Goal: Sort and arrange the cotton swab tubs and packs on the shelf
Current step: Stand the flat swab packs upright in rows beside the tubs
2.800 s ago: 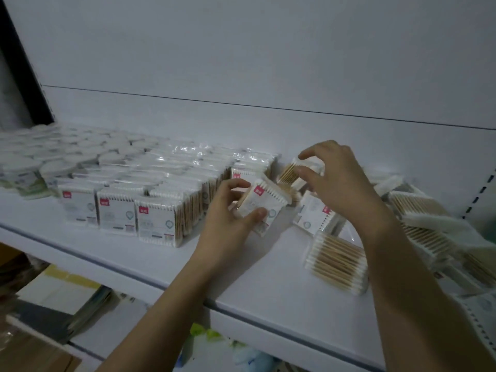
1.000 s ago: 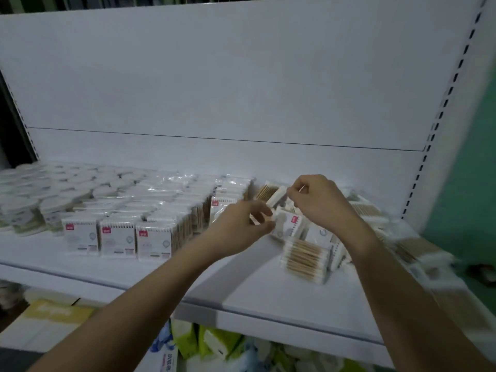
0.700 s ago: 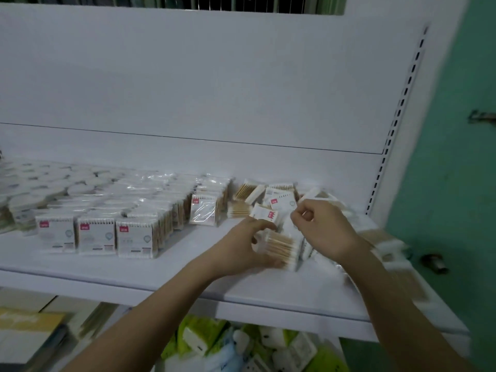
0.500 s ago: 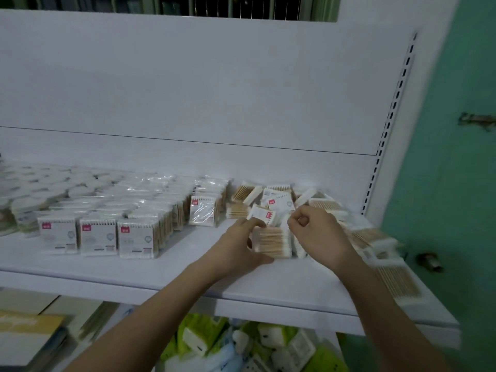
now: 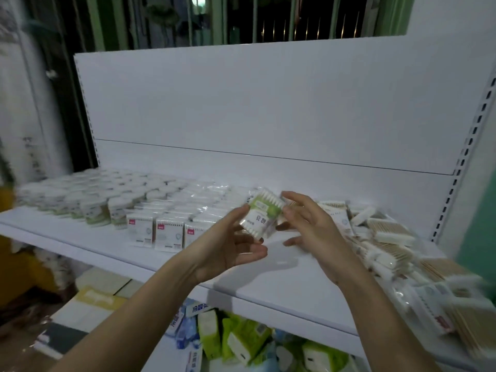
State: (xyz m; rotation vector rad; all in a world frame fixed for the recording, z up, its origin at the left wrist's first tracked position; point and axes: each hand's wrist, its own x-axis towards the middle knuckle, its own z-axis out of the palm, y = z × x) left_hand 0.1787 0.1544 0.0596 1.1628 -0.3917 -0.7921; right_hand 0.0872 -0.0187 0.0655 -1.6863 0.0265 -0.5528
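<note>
While both forearms reach in from the near edge, the left hand (image 5: 230, 244) and the right hand (image 5: 311, 226) hold one green-labelled pack (image 5: 261, 217) of cotton swabs between them, raised above the bare front strip of the shelf (image 5: 281, 291). The left hand's fingertips pinch its lower left side and the right hand's fingers press its right edge, with the rest of both hands fanned loosely. It looks light, a thin crinkly film over a stiff bundle of sticks, so likely slick on the faces and firmest when taken across the two long edges, not by the soft tips. Just right of the hands lies a loose heap of packs (image 5: 386, 245), tumbled at angles. Left and farther back stand upright rows of packs (image 5: 166, 232), then round tubs (image 5: 94, 200) against the back panel (image 5: 268, 108).
</note>
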